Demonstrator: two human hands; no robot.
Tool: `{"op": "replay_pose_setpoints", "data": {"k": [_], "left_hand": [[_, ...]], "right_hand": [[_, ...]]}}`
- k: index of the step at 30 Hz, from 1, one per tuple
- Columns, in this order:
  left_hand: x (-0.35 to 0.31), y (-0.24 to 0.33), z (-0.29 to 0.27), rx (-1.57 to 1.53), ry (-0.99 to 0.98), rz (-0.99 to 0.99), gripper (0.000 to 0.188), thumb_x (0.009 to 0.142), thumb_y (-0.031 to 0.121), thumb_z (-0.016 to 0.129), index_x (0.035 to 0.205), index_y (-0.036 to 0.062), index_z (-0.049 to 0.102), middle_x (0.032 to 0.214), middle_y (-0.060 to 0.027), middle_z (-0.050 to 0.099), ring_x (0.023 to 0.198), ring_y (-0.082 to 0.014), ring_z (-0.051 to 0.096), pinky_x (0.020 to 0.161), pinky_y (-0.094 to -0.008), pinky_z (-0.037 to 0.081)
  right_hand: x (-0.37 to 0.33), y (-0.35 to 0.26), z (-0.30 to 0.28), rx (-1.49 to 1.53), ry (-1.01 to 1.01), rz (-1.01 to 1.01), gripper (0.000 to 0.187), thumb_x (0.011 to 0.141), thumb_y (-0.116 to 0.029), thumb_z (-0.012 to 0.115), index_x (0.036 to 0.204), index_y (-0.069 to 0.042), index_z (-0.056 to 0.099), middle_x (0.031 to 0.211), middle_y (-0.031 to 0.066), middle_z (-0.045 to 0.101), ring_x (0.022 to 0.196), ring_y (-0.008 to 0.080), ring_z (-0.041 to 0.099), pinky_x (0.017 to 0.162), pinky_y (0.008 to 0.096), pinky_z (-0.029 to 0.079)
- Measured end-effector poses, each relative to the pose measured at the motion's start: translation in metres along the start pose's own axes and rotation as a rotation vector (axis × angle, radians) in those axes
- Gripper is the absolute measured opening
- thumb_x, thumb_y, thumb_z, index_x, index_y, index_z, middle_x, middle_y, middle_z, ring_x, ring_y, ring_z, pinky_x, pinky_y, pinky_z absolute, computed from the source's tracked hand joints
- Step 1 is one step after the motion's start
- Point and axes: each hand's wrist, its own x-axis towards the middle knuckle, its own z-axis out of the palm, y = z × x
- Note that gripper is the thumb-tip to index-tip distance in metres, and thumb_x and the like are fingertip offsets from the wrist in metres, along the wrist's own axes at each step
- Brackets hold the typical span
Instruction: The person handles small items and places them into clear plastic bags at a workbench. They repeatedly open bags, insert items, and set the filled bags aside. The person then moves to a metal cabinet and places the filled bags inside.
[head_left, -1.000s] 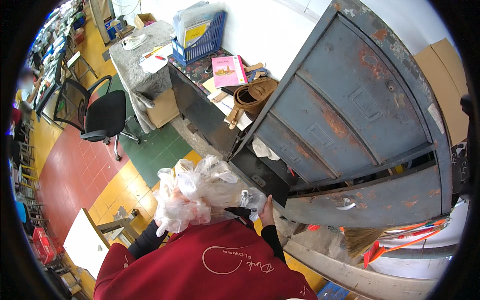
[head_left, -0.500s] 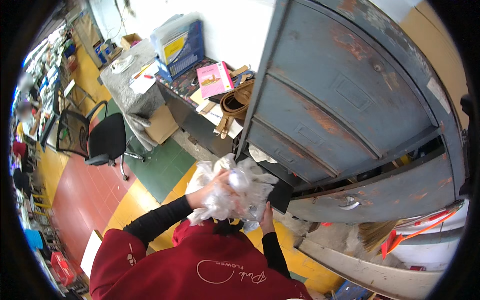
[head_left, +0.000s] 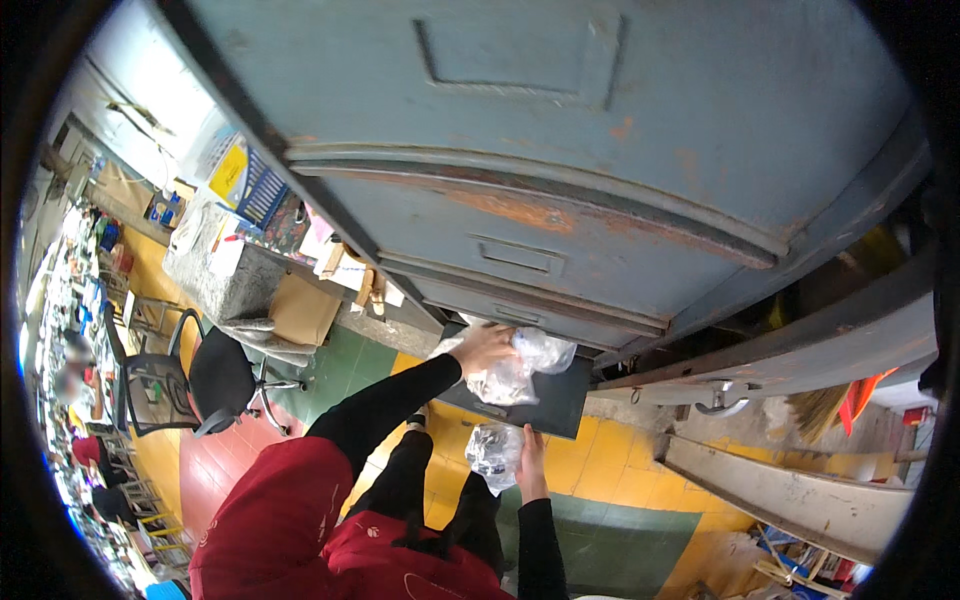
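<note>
My left hand reaches to the crumpled clear plastic bags at the foot of the grey cabinet. Its fingers curl onto them, the tips partly hidden by the plastic. The bags lie on a dark flat panel jutting out low from the cabinet, perhaps a drawer. Below the panel's near edge, my right hand grips a smaller clear plastic bag; its contents are too blurred to tell. The right fingertips are close to the panel's edge.
The tall grey metal cabinet fills the upper view, its handled lower door ajar at right. A broom and a metal channel are at right. A black office chair and a cluttered table stand left.
My view has moved closer to the cabinet. The bundle of plastic bags, held in front of me before, has come down onto the dark panel. My right hand now has a smaller bag below it.
</note>
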Motion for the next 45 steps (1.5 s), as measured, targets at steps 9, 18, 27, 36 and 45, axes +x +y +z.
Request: {"op": "replay_pose_setpoints", "data": {"k": [9, 18, 27, 36, 45], "left_hand": [[-0.013, -0.032, 0.017, -0.083, -0.18, -0.115, 0.028, 0.082, 0.019, 0.059, 0.11, 0.019, 0.063, 0.123, -0.0081, 0.053, 0.117, -0.0287, 0.049, 0.093, -0.0436, 0.038], [-0.071, 0.038, 0.048, -0.502, 0.301, -1.074, 0.1, 0.068, 0.008, 0.072, 0.149, 0.031, 0.017, 0.154, -0.0223, 0.0, 0.142, -0.0505, -0.004, 0.1, -0.0751, 0.008], [0.011, 0.037, 0.121, -0.577, 0.076, -0.903, 0.045, 0.101, 0.027, 0.032, 0.136, 0.0004, 0.041, 0.132, -0.0217, 0.05, 0.13, -0.0294, 0.043, 0.108, -0.0382, 0.03], [0.014, -0.009, 0.063, -0.858, 0.056, -0.706, 0.041, 0.083, 0.033, 0.058, 0.115, 0.0071, 0.062, 0.13, -0.0125, 0.056, 0.125, -0.0322, 0.044, 0.105, -0.0469, 0.032], [-0.104, 0.129, 0.059, -1.094, 0.984, -1.637, 0.087, 0.082, 0.02, 0.072, 0.149, 0.0122, 0.018, 0.154, -0.02, 0.016, 0.141, -0.0347, 0.02, 0.112, -0.0465, 0.027]], "right_hand": [[-0.007, -0.018, 0.008, 0.089, 0.008, 0.075, 0.041, 0.092, -0.03, 0.062, 0.123, -0.004, 0.053, 0.121, 0.0025, 0.054, 0.112, 0.0154, 0.05, 0.095, 0.0306, 0.04], [-0.011, -0.035, 0.015, -0.041, 0.129, 0.121, 0.052, 0.093, -0.032, 0.059, 0.134, -0.003, 0.045, 0.135, 0.0087, 0.049, 0.123, 0.0207, 0.047, 0.103, 0.0346, 0.039], [-0.023, -0.06, 0.03, -0.115, 0.107, 0.256, 0.06, 0.091, -0.041, 0.061, 0.134, -0.002, 0.044, 0.132, 0.0092, 0.05, 0.121, 0.0209, 0.046, 0.099, 0.0362, 0.041], [-0.015, -0.071, 0.019, -0.104, -0.057, 0.064, 0.054, 0.093, -0.041, 0.059, 0.125, 0.0, 0.046, 0.116, 0.0131, 0.059, 0.105, 0.0259, 0.061, 0.089, 0.042, 0.051], [-0.003, -0.065, 0.01, -0.11, -0.083, 0.164, 0.051, 0.096, -0.046, 0.051, 0.12, -0.001, 0.055, 0.116, 0.0139, 0.063, 0.109, 0.0291, 0.06, 0.095, 0.0431, 0.047]]}}
